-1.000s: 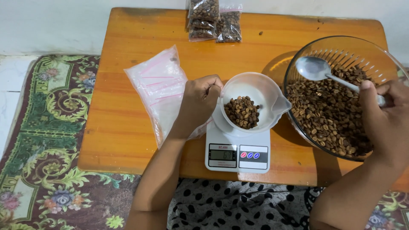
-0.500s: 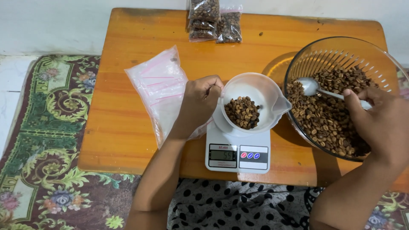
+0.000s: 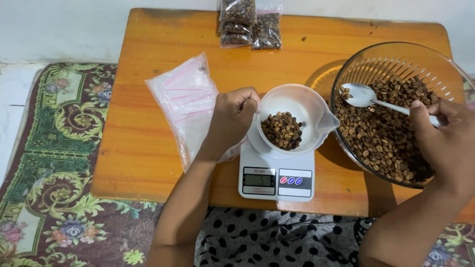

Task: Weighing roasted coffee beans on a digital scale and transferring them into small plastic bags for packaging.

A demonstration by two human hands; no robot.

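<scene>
A white plastic cup (image 3: 297, 106) with a little heap of coffee beans stands on a small white kitchen scale (image 3: 276, 177). My left hand (image 3: 232, 118) grips the cup's handle on its left side. My right hand (image 3: 445, 141) holds a metal spoon (image 3: 366, 96) by its handle. The spoon's bowl lies low in a large glass bowl (image 3: 396, 62) of coffee beans, at the bowl's left side.
The low wooden table (image 3: 148, 148) carries a stack of clear zip bags (image 3: 185, 106) under my left wrist and filled bags of beans (image 3: 250, 22) at the far edge. A patterned rug (image 3: 54, 163) lies to the left.
The spoon has dropped from above the beans and moved left, down into the glass bowl. My left hand and the cup have stayed put.
</scene>
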